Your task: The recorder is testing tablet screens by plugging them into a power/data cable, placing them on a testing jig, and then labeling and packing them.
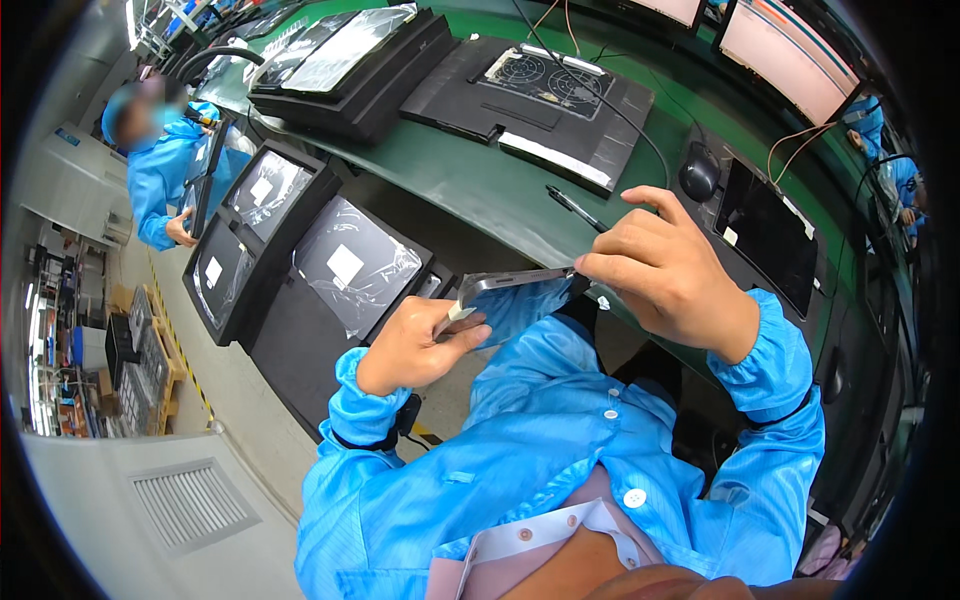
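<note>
Right now, a thin grey, flat electronic device [525, 277] with a metallic rim is held in mid-air, tilted nearly edge-on, in front of the person's bright blue smock [570, 375] and just short of the dark green surface [450, 185]. The left grip [408, 345] is closed on the device's left end, with a small cream-coloured strip [460, 313] showing by the thumb. The right grip [650, 255] is narrow, thumb and bent fingers gathered at the opposite corner; whether they pinch the device itself or something thin on it, I cannot tell.

The step in hand looks like close work at that far corner, the left side steadying while the right side does the finer part. From this pose, the next move calls for a firm left hold and a light right touch, since the hands alone seem to support the device. Near the right fingers, a slim black pen [576, 207] lies on the surface, so elbow room there is limited. To the left, a black foam tray [285, 345] bears a dark panel under crinkled clear film [345, 265], well clear of the corner.
</note>
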The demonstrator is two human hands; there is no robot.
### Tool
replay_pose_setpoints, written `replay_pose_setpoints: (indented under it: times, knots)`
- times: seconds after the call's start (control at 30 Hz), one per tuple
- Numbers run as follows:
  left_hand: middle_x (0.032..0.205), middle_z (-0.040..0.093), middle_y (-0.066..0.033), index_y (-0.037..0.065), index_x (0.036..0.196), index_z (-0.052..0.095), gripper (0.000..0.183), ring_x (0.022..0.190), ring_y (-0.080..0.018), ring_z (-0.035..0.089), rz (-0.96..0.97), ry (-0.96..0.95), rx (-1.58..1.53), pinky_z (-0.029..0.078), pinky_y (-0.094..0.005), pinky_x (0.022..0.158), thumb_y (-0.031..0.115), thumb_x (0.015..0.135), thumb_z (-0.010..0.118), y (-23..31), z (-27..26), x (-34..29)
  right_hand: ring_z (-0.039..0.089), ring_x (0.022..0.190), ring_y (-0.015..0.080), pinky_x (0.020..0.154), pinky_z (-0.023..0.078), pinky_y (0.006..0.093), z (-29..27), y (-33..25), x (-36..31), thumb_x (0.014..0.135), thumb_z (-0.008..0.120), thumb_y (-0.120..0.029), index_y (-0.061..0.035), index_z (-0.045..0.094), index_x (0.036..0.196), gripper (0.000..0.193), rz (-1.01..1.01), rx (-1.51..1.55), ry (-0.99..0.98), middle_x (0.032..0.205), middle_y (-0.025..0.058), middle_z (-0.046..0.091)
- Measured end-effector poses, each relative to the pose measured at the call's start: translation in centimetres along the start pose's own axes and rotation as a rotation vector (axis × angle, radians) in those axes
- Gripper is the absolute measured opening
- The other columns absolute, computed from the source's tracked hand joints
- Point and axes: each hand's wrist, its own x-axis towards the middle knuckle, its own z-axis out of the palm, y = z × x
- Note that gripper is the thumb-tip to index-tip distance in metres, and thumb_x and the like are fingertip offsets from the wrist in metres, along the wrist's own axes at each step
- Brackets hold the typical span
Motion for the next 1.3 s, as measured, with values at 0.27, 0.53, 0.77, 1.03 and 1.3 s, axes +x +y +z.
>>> replay_pose_setpoints:
  times: [0.27, 0.53, 0.77, 1.03, 1.3]
  knots:
    - [0.064, 0.061, -0.0174, -0.004, 0.093, 0.070, 0.016, 0.051, -0.0224, 0.056, -0.024, -0.024, 0.041, 0.043, -0.0334, 0.052, 0.011, 0.088, 0.075, 0.8, 0.0, 0.0, 0.063, 0.089, 0.0209, 0.106, 0.042, 0.0512, 0.1, 0.2, 0.0, 0.072, 0.074, -0.001, -0.0113, 0.068, 0.104, 0.034, 0.013, -0.053, -0.002, 0.093, 0.0022, 0.066]
    - [0.065, 0.063, -0.0146, 0.000, 0.090, 0.069, 0.015, 0.052, -0.0265, 0.058, -0.060, -0.086, 0.110, 0.044, -0.0347, 0.053, 0.013, 0.088, 0.074, 0.9, 0.1, 0.2, 0.063, 0.089, 0.0208, 0.111, 0.038, 0.0546, 0.1, 0.3, 0.7, 0.076, 0.068, -0.005, -0.0106, 0.066, 0.096, 0.020, -0.066, -0.117, -0.080, 0.090, 0.0018, 0.064]
    - [0.072, 0.068, -0.0195, -0.004, 0.100, 0.070, 0.023, 0.060, -0.0269, 0.067, -0.012, -0.057, 0.073, 0.050, -0.0338, 0.059, 0.015, 0.089, 0.075, 0.1, 1.4, 1.4, 0.064, 0.085, 0.0246, 0.111, 0.038, 0.0583, -0.4, 1.5, 0.5, 0.076, 0.072, 0.000, -0.0076, 0.066, 0.094, 0.020, -0.119, -0.172, -0.112, 0.089, 0.0057, 0.064]
    - [0.097, 0.073, -0.0081, -0.004, 0.118, 0.065, 0.039, 0.091, -0.0114, 0.066, -0.205, -0.353, -0.291, 0.053, -0.0283, 0.081, 0.015, 0.087, 0.080, 1.9, -2.8, 8.7, 0.056, 0.086, 0.0107, 0.078, 0.047, 0.0292, 0.6, 2.9, -1.9, 0.090, 0.076, -0.021, 0.0003, 0.062, 0.106, 0.030, 0.694, 0.896, 0.047, 0.091, 0.0027, 0.061]
    - [0.133, 0.058, -0.0272, -0.009, 0.138, 0.051, 0.086, 0.125, -0.0330, 0.058, 0.000, 0.544, 0.216, 0.047, -0.0400, 0.105, 0.045, 0.079, 0.084, -3.9, -10.8, 22.7, 0.065, 0.096, 0.0167, 0.092, 0.049, 0.0328, 6.4, 12.4, -2.0, 0.100, 0.061, -0.015, 0.0006, 0.064, 0.107, 0.017, 1.109, 1.367, 0.693, 0.101, 0.0070, 0.069]
